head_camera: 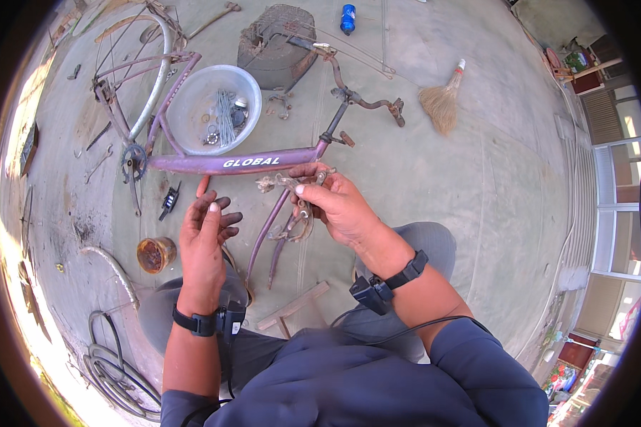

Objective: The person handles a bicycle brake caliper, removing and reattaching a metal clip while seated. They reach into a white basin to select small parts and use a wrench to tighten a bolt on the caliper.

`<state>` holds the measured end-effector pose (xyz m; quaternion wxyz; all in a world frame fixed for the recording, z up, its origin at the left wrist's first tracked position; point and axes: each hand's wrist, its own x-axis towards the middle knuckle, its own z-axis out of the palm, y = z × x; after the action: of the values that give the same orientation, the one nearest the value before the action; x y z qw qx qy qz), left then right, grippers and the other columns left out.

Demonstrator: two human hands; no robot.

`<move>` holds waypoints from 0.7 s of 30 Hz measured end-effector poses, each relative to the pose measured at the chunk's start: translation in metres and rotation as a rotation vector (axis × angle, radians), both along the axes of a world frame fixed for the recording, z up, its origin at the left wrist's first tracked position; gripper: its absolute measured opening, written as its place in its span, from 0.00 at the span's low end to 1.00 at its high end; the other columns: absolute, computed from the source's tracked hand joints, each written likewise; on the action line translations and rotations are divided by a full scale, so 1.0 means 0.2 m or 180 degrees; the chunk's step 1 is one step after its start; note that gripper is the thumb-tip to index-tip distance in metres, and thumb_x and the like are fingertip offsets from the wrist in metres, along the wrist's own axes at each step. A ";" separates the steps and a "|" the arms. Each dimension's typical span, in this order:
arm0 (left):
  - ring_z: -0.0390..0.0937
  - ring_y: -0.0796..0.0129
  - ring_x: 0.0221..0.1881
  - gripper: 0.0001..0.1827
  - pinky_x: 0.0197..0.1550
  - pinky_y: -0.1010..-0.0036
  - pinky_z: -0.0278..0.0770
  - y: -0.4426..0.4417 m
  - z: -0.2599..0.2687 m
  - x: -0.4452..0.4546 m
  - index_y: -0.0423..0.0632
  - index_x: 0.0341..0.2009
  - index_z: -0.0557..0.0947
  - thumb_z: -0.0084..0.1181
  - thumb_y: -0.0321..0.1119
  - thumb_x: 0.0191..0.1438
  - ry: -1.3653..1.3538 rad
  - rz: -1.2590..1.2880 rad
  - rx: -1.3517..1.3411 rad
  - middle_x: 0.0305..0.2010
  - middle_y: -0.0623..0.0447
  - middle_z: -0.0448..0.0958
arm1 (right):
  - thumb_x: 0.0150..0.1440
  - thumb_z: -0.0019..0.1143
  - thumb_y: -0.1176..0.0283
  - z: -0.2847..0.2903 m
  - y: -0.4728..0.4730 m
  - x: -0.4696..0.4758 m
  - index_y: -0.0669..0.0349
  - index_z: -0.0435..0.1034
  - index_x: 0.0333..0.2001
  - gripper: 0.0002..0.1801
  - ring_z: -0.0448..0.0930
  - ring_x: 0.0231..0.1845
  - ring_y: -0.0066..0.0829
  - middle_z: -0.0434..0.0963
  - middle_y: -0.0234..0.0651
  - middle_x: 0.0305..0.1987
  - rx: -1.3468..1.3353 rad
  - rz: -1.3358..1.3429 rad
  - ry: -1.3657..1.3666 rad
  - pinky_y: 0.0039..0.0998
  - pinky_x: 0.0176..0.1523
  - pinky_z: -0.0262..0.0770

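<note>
My right hand (339, 205) grips a rusty bicycle brake caliper (300, 211) between thumb and fingers, above the bike's fork. My left hand (207, 221) is raised with nothing in it, its fingers half curled and apart. Between my hands and the basin lies a purple bicycle frame (192, 164), on its side with white lettering on the tube. Its purple fork blades (264, 230) point toward me, partly hidden by the caliper. Rusty handlebars (347, 95) are still on the stem. Just beyond my left fingertips lies a red tool handle (203, 185), partly covered by the frame.
A plastic basin (255, 101) holds spokes and small parts. Around it are a wire basket (278, 50), a blue bottle (348, 20) and a straw broom (442, 101). On the left are a wrench (99, 163), a tin of brown grease (156, 255) and coiled tyres or tubes (112, 368).
</note>
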<state>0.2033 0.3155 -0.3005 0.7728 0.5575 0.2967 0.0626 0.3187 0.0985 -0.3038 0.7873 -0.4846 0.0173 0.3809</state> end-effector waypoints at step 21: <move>0.82 0.63 0.44 0.25 0.42 0.70 0.77 -0.05 -0.21 0.17 0.41 0.64 0.68 0.51 0.43 0.69 0.1904 -0.0275 -0.0213 0.53 0.47 0.76 | 0.62 0.58 0.74 0.03 0.04 0.22 0.56 0.68 0.59 0.21 0.74 0.29 0.15 0.74 0.25 0.36 -0.1422 0.0053 0.0560 0.20 0.29 0.68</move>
<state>0.2367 0.3048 -0.3430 0.6710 0.5375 0.4890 -0.1472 0.3617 0.1064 -0.2978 0.6527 -0.6119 0.1656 0.4148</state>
